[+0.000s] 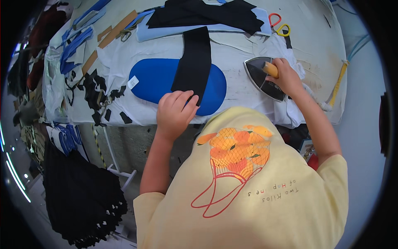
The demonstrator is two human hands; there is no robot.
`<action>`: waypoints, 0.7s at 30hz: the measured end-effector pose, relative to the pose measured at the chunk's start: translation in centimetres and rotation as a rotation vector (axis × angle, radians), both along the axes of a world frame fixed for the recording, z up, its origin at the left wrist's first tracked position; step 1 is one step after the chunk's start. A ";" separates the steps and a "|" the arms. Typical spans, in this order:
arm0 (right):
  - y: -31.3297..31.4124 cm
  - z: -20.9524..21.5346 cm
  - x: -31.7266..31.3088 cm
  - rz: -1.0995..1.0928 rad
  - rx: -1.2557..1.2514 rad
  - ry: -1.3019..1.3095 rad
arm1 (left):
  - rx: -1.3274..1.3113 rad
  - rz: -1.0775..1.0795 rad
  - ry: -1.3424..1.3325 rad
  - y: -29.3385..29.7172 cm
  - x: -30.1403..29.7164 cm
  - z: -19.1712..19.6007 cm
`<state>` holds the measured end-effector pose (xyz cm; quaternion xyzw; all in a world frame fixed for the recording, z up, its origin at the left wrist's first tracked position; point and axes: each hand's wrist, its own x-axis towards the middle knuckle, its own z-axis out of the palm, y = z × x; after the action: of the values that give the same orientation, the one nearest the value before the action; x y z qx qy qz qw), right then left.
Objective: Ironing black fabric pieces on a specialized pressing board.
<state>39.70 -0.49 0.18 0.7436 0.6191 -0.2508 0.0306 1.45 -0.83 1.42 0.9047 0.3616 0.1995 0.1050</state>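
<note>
Left hand (175, 111): half-bent on one strip (195, 56), pinch unclear
Right hand (286, 77): clasping one iron (258, 74)
Strip: black, near table's (321, 62) front edge

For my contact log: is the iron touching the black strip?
No, the right hand holds the iron to the right of the black strip.

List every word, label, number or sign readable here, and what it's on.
Yellow shirt: dark printed lettering, legible but not copied out.
White tag on the blue pad: any print too small to read.
Iron: faint marks, too blurred to read.
</note>
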 end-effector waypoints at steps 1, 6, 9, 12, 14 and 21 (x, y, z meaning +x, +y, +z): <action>0.1 -0.1 -0.4 -0.016 0.003 0.008 | 0.003 -0.016 0.008 0.3 0.2 0.4; 1.7 1.6 -5.8 0.296 0.506 0.328 | -0.044 0.145 -0.240 1.3 1.2 3.5; 3.8 3.2 -10.6 0.382 0.575 0.651 | -0.065 0.170 -0.401 1.9 1.3 6.1; 6.2 2.8 -13.4 0.391 0.563 0.926 | -0.071 0.235 -0.615 2.6 1.3 8.8; 6.1 4.8 -14.3 0.346 0.464 1.049 | -0.061 0.265 -0.760 2.7 0.6 10.4; 4.4 11.2 -13.6 0.356 0.437 1.126 | -0.115 0.577 -0.967 2.4 -1.4 12.1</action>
<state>26.11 3.91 11.39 0.3722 0.6916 -0.4626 -0.4114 0.03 1.56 13.51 0.5678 0.5153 0.5917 0.2490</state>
